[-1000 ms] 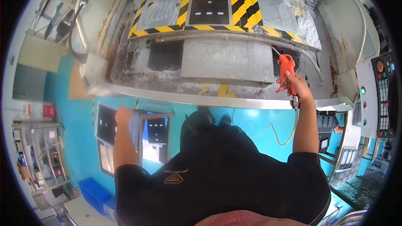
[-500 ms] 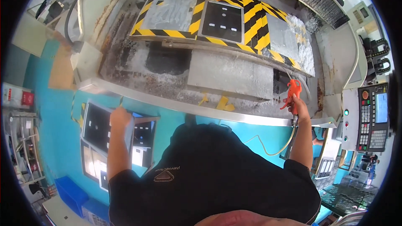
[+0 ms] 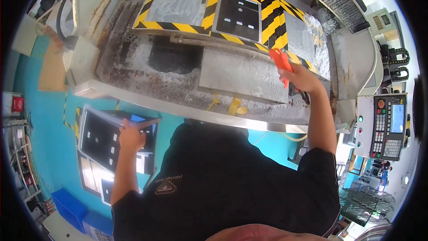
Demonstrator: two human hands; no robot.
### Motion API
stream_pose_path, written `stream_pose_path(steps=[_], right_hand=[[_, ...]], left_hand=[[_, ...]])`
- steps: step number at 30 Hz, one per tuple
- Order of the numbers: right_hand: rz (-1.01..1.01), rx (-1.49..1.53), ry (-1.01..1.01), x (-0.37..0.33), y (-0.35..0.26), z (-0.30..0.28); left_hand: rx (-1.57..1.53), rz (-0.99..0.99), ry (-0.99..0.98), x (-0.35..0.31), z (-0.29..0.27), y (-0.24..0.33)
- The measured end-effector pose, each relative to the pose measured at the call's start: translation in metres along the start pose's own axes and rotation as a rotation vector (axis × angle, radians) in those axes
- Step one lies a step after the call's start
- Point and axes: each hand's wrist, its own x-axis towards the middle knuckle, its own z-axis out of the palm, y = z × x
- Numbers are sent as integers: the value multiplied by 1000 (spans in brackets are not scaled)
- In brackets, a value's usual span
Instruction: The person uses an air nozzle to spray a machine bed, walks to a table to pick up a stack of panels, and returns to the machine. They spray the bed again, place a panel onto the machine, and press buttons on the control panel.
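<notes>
My right hand is wrapped round an orange air blow gun, held over the front of the machine bed with its nozzle end toward the striped plates. At the lower left, my left hand is closed on the edge of a flat black panel with small white rectangles on it. That panel is tilted and hangs outside the machine's front rim, above other panels. A similar black panel lies on the bed, framed by yellow-and-black striped tape.
A metal front rim runs between me and the bed. Grey metal plates flank the bed's panel. A control console stands at the right, a blue bin at the lower left. The air hose trails below the rim.
My right hand has moved forward and left with the blow gun, from the rim toward the bed. My left hand and its panel have shifted slightly toward me, and the view has moved a little.
</notes>
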Motion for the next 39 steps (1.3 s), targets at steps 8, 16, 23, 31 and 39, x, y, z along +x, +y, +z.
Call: stream_pose_path(steps=[8, 16, 23, 31, 39], right_hand=[[-29, -293, -69, 66, -73, 5], [-20, -482, 67, 56, -78, -7], [173, -387, -34, 20, -17, -23], [-133, -246, 335, 69, 46, 27], [-242, -72, 247, 155, 28, 99]], left_hand=[[-329, 442, -213, 17, -51, 12], [-404, 652, -458, 33, -54, 53], [-492, 711, -436, 44, -56, 58], [-532, 846, -356, 56, -58, 63], [-454, 842, -381, 53, -63, 72]])
